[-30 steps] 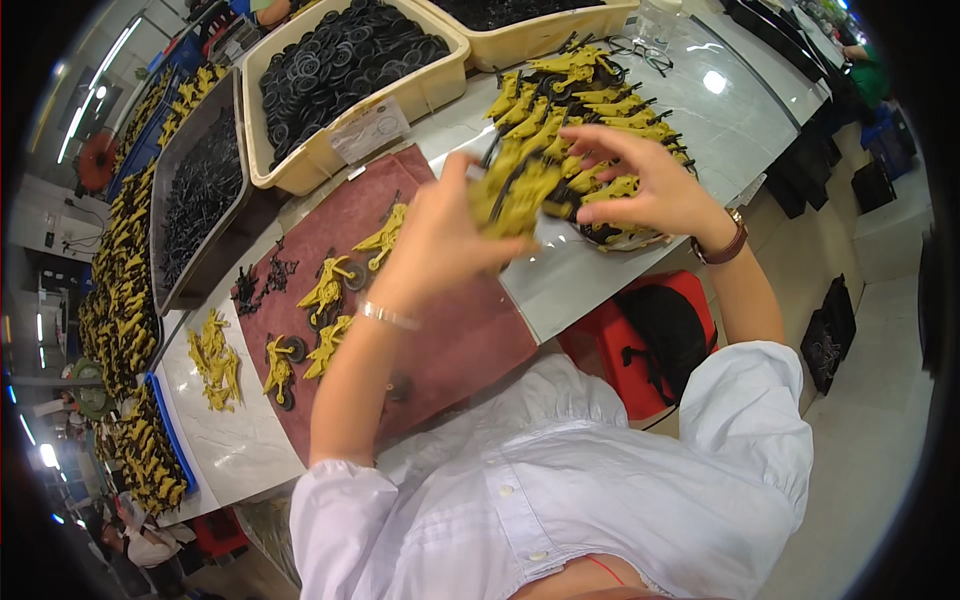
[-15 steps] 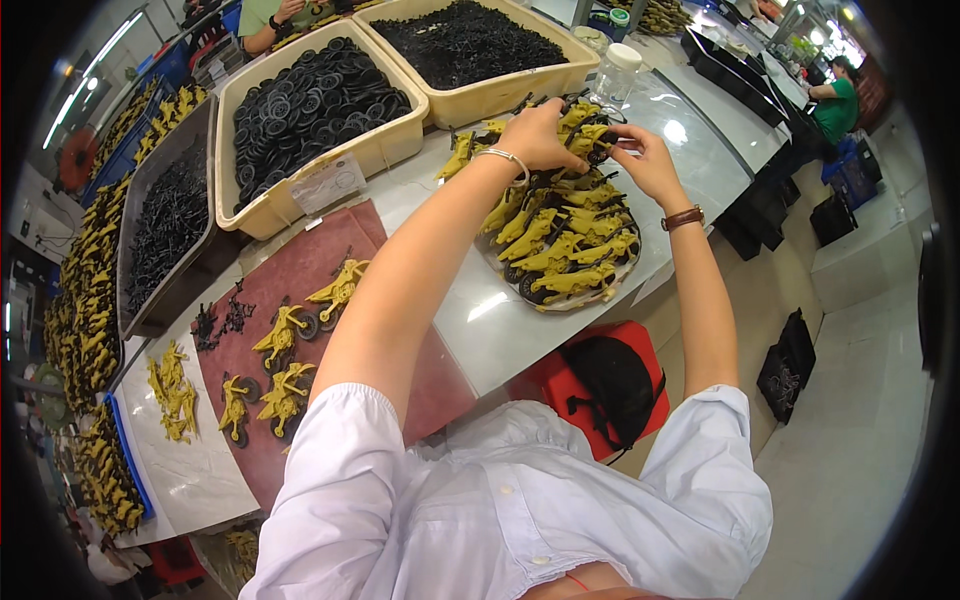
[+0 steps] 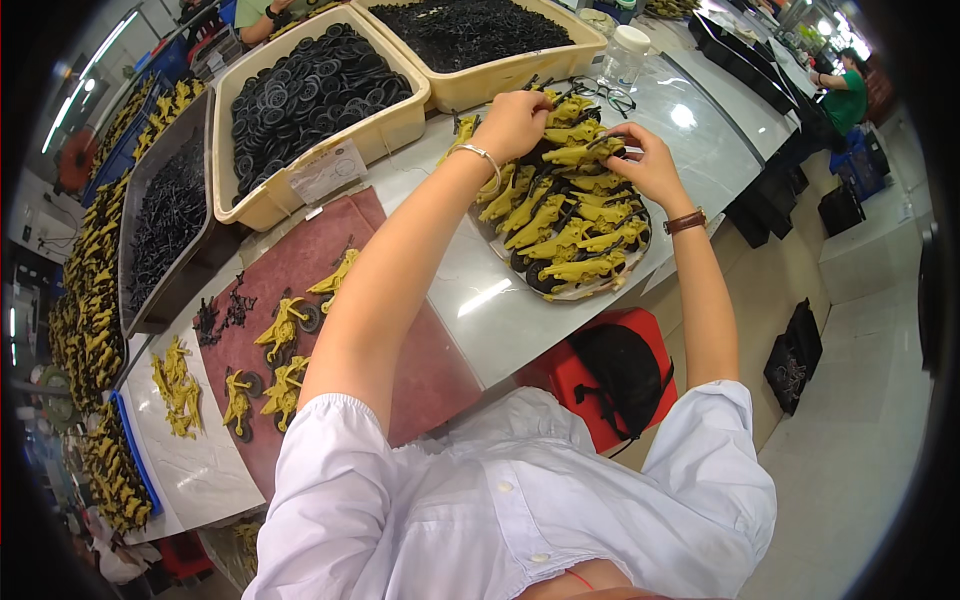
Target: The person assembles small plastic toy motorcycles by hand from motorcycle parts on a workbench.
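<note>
Rows of yellow toy motorcycles with black wheels lie packed on a rounded tray [image 3: 575,292] on the table. At the far end of these rows, my right hand [image 3: 648,167] has its thumb and fingers closed round the right end of a yellow toy motorcycle [image 3: 580,152]. My left hand [image 3: 513,124] is over the far left part of the tray, its fingers curled in; what they grip is hidden. Several more toy motorcycles [image 3: 285,325] stand on a dark red mat [image 3: 400,340] under my left forearm.
Beyond the mat are a cream bin [image 3: 330,170] of black wheels, another cream bin [image 3: 520,75] of small black parts and a grey bin [image 3: 205,245]. Eyeglasses [image 3: 612,95] and a clear jar [image 3: 625,55] stand past the tray. A red stool [image 3: 655,385] holds a black bag.
My left hand has moved a little left, away from my right hand. My right hand stays at the far right of the rows. The eyeglasses now show more fully.
</note>
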Action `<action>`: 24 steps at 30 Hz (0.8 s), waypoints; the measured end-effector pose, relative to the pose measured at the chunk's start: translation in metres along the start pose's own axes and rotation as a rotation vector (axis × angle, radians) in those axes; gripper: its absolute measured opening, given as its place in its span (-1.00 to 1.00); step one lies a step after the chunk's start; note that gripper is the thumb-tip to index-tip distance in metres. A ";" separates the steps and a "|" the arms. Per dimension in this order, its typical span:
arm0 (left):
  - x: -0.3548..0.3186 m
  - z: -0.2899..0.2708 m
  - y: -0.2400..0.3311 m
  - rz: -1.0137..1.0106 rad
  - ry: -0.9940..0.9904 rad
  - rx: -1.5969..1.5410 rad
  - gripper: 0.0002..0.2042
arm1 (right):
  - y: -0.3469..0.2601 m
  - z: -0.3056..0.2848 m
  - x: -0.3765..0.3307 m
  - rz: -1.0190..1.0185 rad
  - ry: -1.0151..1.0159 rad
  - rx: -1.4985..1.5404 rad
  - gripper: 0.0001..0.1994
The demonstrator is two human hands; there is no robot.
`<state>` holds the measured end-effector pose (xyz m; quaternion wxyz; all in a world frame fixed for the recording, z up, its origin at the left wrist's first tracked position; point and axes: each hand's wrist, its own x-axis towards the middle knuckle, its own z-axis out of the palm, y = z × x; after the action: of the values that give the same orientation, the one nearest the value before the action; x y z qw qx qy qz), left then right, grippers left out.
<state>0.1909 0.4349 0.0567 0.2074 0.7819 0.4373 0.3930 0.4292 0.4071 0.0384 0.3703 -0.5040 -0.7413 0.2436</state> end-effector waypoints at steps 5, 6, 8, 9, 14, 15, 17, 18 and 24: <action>-0.005 -0.001 -0.009 0.039 0.017 -0.040 -0.81 | 0.002 0.001 -0.001 -0.043 0.022 -0.017 -0.66; -0.004 -0.001 -0.008 0.030 0.013 -0.037 -0.80 | 0.004 0.001 0.001 -0.024 0.049 0.014 -0.66; -0.002 -0.003 -0.007 0.011 -0.014 0.001 -0.79 | 0.005 0.000 0.002 -0.005 0.076 0.042 -0.66; -0.001 -0.004 -0.007 -0.009 -0.040 0.041 -0.79 | 0.001 -0.001 0.003 0.012 0.067 0.029 -0.67; 0.001 -0.009 -0.006 -0.092 -0.105 -0.031 -0.75 | 0.007 -0.007 0.007 -0.007 0.042 -0.041 -0.71; 0.000 -0.010 -0.005 -0.127 -0.136 -0.026 -0.74 | 0.007 -0.008 0.009 0.007 0.018 -0.129 -0.72; -0.001 -0.008 -0.011 -0.037 -0.135 0.035 -0.73 | 0.008 -0.007 0.010 0.019 -0.007 -0.216 -0.73; -0.002 -0.007 -0.012 0.056 -0.137 0.093 -0.72 | 0.010 -0.006 0.010 0.042 -0.029 -0.196 -0.71; -0.002 -0.006 -0.015 -0.012 -0.119 0.038 -0.73 | 0.012 -0.002 0.010 0.131 -0.013 -0.066 -0.67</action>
<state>0.1781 0.4413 0.0493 0.2205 0.8049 0.4365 0.3361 0.4361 0.4206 0.0336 0.3318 -0.5618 -0.7168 0.2461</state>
